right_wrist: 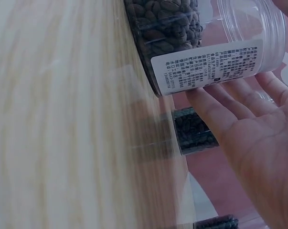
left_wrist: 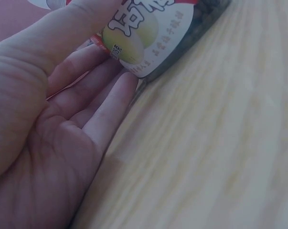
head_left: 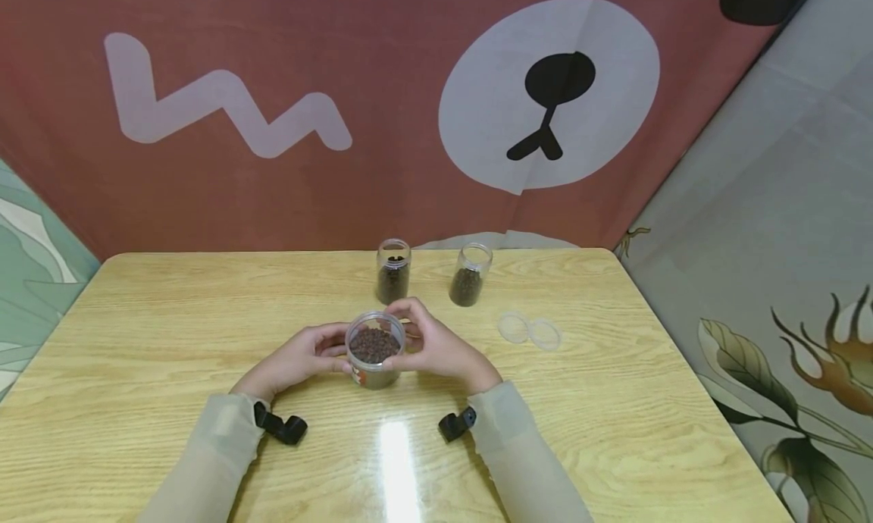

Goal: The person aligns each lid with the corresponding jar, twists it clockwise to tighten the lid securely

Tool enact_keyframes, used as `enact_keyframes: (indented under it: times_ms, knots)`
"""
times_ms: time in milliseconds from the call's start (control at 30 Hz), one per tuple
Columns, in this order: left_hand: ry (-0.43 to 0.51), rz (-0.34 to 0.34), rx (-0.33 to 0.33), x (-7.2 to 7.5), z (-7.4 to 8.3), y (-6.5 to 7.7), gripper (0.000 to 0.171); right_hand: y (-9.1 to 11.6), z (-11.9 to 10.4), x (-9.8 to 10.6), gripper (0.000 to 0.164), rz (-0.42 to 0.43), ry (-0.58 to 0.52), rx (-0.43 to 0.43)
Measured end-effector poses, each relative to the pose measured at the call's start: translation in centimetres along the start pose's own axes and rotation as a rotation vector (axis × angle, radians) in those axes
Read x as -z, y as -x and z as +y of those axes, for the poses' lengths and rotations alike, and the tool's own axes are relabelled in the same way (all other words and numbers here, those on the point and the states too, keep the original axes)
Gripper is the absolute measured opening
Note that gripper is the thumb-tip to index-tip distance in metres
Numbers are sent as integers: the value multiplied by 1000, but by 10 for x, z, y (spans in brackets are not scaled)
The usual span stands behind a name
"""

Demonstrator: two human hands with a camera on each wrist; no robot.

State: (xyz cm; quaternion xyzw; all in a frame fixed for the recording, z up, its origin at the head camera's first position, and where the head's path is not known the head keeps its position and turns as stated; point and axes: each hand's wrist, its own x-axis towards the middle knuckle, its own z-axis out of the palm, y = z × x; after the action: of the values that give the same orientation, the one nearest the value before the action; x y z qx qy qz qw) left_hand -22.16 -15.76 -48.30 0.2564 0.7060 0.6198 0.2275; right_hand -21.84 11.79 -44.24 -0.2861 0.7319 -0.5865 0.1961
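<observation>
A clear plastic jar (head_left: 375, 377) without a lid stands upright near the middle of the table, partly filled with dark brown beans (head_left: 373, 346) like coffee beans. My left hand (head_left: 303, 361) holds its left side, thumb in front and fingers behind. From the right, my right hand (head_left: 439, 349) grips the same jar, with the thumb at the front near the rim and fingers round the far side. A colourful printed label (left_wrist: 170, 31) shows in the left wrist view, and a white text label (right_wrist: 206, 67) in the right wrist view.
Behind the hands stand two open clear jars of dark beans, one jar (head_left: 393, 280) straight behind and another jar (head_left: 467, 282) to its right. Two clear round lids (head_left: 545, 334) lie on the wooden table (head_left: 614, 417) at right. A printed curtain (head_left: 389, 189) hangs along the back edge.
</observation>
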Motion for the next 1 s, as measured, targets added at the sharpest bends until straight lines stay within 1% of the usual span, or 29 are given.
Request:
enact_keyframes:
  times_ms: [100, 167, 300, 400, 500, 767, 1000]
  knots:
    - [1, 0, 8, 0, 1, 0, 74, 1, 1, 2, 80, -6, 13, 11]
    - [0, 1, 13, 0, 1, 0, 75, 1, 2, 3, 80, -16, 19, 28]
    - [4, 5, 21, 0, 2, 0, 76, 2, 0, 4, 71, -45, 21, 80]
    - [7, 5, 24, 0, 3, 0, 76, 3, 0, 4, 67, -56, 24, 99]
    - [6, 2, 22, 0, 3, 0, 76, 3, 0, 4, 67, -60, 17, 91]
    - [0, -6, 1, 1, -1, 0, 73, 2, 1, 4, 66, -46, 3, 27]
    - [-3, -9, -7, 1, -1, 0, 73, 1, 2, 2, 69, -15, 1, 26]
